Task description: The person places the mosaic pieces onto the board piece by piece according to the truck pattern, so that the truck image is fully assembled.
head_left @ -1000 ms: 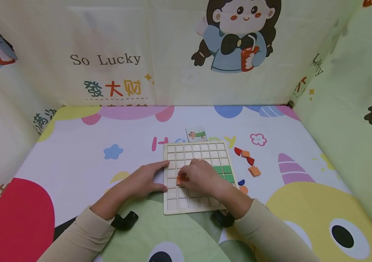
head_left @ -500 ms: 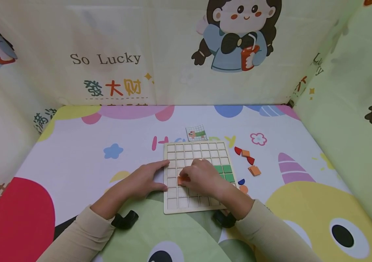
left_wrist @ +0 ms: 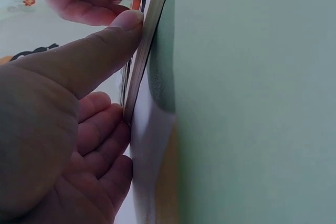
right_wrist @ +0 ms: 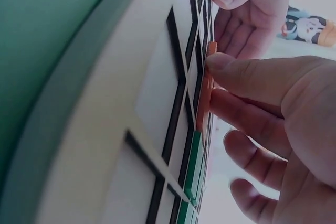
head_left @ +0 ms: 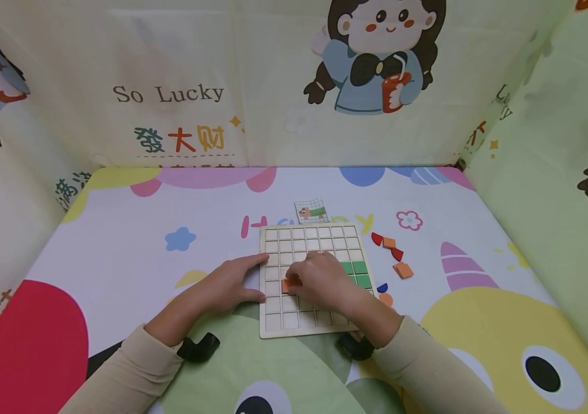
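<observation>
A pale wooden grid board (head_left: 279,332) lies flat on the table, with several green square tiles (head_left: 360,268) set in its right-hand cells. My left hand (head_left: 224,283) rests against the board's left edge, thumb and fingers spread along the rim. Over the board's middle, my right hand (head_left: 322,280) pinches an orange square tile (head_left: 287,286) between thumb and index finger, low at the cells left of centre. In the right wrist view, orange (right_wrist: 205,103) continues under those fingers up to the green tiles (right_wrist: 193,166). The right hand hides the cells beneath it from above.
Right of the board lie red quarter-round pieces (head_left: 397,254), orange squares (head_left: 403,270), a dark blue half-round (head_left: 382,287) and an orange round piece (head_left: 386,300). A small pattern card (head_left: 312,211) lies behind the board. Printed cloth walls (head_left: 273,86) stand around the table.
My right hand and the orange tile have shifted very slightly right over the board. The left hand stays at the edge.
</observation>
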Available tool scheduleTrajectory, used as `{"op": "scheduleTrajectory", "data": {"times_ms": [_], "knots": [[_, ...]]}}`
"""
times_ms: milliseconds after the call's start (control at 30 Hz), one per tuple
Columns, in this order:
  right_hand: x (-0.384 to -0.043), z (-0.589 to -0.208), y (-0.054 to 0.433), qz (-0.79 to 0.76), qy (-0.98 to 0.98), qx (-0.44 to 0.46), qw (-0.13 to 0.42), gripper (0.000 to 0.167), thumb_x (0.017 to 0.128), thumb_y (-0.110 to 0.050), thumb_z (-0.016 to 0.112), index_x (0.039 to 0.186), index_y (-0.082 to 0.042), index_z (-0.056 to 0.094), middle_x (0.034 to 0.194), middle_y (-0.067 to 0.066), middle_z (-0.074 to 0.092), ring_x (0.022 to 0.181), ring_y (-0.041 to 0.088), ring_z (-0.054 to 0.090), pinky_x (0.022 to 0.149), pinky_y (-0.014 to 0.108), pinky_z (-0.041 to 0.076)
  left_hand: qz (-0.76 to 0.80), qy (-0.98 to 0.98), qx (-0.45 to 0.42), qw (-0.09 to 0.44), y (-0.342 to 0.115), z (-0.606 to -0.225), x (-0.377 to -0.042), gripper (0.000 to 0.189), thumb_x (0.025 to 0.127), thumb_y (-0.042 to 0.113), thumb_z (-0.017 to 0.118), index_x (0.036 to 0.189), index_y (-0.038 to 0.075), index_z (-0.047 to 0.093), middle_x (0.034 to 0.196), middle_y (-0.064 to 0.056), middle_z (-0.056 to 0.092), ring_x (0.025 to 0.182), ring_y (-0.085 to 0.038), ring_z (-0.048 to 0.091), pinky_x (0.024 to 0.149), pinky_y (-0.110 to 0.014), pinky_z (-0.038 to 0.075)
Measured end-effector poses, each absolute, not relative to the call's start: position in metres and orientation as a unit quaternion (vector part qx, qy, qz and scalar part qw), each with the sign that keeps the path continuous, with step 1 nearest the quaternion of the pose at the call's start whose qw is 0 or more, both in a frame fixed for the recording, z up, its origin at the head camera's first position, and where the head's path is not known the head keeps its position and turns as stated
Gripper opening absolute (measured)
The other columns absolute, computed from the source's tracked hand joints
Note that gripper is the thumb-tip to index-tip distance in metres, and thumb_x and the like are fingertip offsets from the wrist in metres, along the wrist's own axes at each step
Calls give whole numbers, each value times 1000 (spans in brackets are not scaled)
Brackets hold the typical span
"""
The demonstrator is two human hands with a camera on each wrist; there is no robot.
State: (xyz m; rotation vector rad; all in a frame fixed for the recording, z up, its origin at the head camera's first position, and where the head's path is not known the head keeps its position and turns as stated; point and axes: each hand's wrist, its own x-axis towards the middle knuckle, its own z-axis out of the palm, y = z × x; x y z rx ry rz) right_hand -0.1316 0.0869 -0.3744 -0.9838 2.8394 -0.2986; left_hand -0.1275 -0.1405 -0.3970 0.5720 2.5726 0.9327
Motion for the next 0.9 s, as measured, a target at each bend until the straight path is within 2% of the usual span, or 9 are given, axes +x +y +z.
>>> {"op": "scheduleTrajectory", "data": {"times_ms": [167,333,567,900], "knots": [[-133,-375,94,-142,931,-327,77,28,90,-29,76,113,-14,75,103,-3,73,93,19,60,83,35,49,333,905,200,171,-141,-398,-127,80,84,23,83,151,6,43,149,-11,47,136,-31,44,111,-48,36],[-130,-366,117,-187,937,-286,74,38,89,-28,76,123,-13,70,117,1,69,108,24,60,93,43,48,334,904,205,169,-141,-400,-126,80,84,23,83,151,6,43,149,-11,47,136,-31,43,111,-47,35],[-131,-361,162,-190,947,-256,44,47,87,-28,79,129,-11,66,119,5,68,99,23,62,84,41,52,328,908,201,167,-141,-399,-126,80,84,22,83,151,6,42,149,-11,48,136,-31,44,111,-47,36],[-131,-359,218,-206,960,-186,24,44,87,-19,79,127,-6,65,120,13,66,100,30,63,78,48,54,333,906,196,170,-140,-400,-127,80,84,23,83,151,7,42,150,-10,47,137,-30,43,112,-46,35]]}}
